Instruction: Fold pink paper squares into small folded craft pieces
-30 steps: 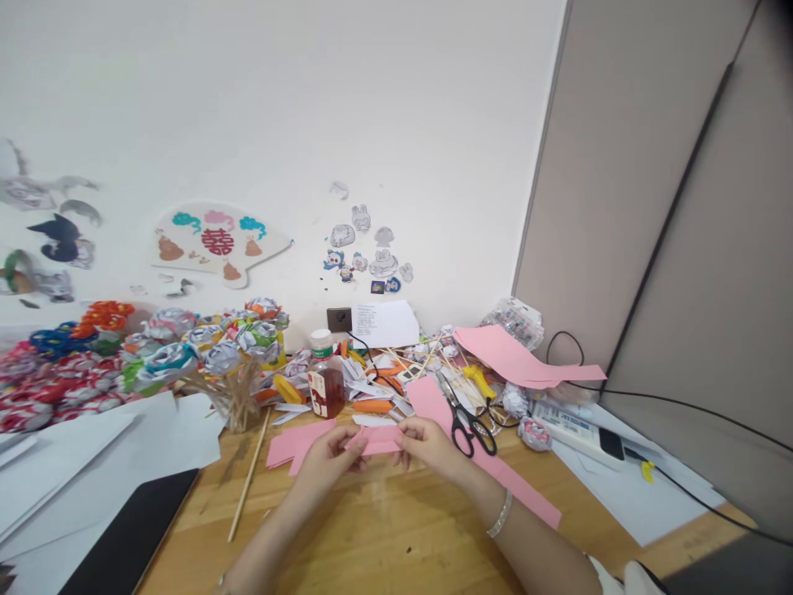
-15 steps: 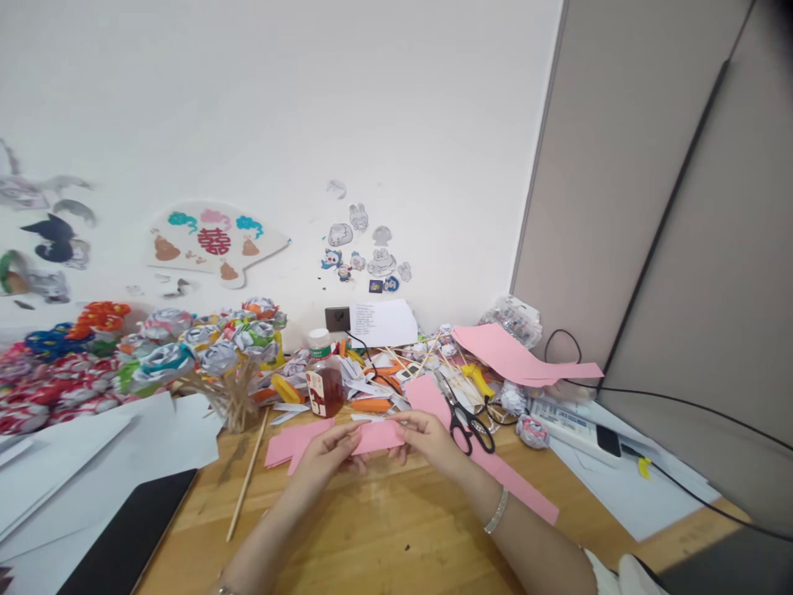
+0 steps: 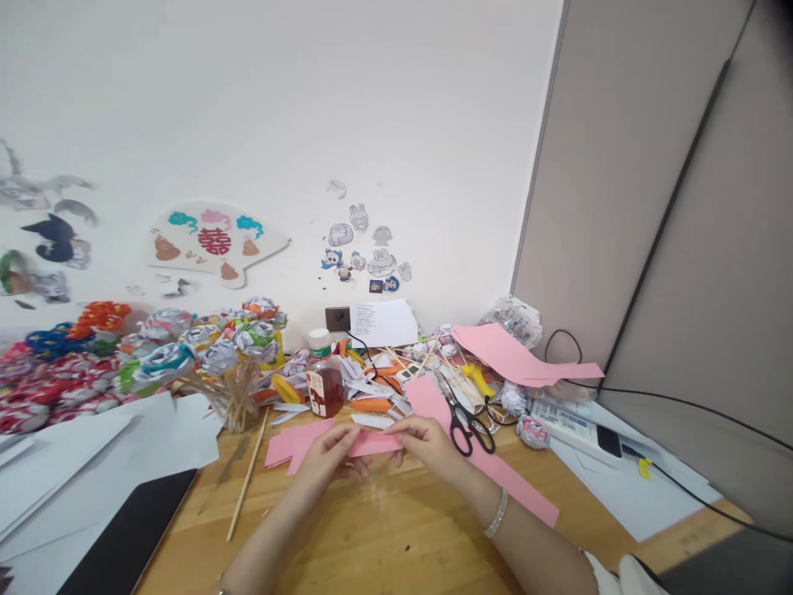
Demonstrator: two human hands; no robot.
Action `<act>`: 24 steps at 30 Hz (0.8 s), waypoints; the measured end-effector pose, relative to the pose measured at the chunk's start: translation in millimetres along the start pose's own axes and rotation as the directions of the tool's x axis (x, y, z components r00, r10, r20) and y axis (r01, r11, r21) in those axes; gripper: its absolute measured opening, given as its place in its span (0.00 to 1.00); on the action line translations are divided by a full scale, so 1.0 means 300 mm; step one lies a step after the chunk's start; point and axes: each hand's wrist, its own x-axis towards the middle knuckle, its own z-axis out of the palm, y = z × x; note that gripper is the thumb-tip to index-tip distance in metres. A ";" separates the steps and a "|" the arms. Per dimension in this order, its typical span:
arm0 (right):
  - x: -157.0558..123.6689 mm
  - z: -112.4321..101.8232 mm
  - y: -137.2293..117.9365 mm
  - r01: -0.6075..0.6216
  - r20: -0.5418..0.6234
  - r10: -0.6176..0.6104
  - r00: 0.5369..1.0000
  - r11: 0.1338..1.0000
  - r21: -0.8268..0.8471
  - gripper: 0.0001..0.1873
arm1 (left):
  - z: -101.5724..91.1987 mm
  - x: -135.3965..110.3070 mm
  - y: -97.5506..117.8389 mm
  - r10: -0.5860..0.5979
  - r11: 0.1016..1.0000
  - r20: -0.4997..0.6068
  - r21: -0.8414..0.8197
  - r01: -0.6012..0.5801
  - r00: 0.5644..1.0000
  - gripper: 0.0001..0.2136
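From where I stand, the person's left hand (image 3: 328,454) has its thumb and fingers pinched on the near left end of a small pink paper piece (image 3: 377,445), and the right hand (image 3: 427,445) grips the other end, so the paper sits between the two, above the wooden table (image 3: 384,537). Just left of the left hand lie more pink pieces (image 3: 288,445), with a thin stick (image 3: 248,479) beyond them. Behind that hand stands a bottle (image 3: 325,384). Right beside the right hand, black-handled scissors (image 3: 471,430) rest on a long pink strip (image 3: 526,492).
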 end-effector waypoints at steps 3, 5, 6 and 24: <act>-0.007 0.005 -0.019 0.027 0.025 -0.024 0.999 0.992 -0.122 0.12 | 0.007 0.004 -0.006 -0.050 0.997 0.025 0.064 0.048 0.998 0.18; -0.011 0.009 -0.034 0.032 0.024 -0.028 0.999 0.984 -0.175 0.12 | 0.009 0.005 -0.007 -0.059 0.995 0.042 0.083 0.056 0.997 0.17; -0.013 0.010 -0.040 0.033 0.023 -0.029 0.999 0.981 -0.193 0.12 | 0.008 0.004 -0.007 -0.053 0.995 0.045 0.089 0.048 0.998 0.17; -0.001 0.043 0.025 -0.130 -0.027 0.128 0.991 0.984 -0.121 0.15 | 0.037 -0.007 -0.020 0.127 0.945 0.004 0.304 -0.122 0.992 0.13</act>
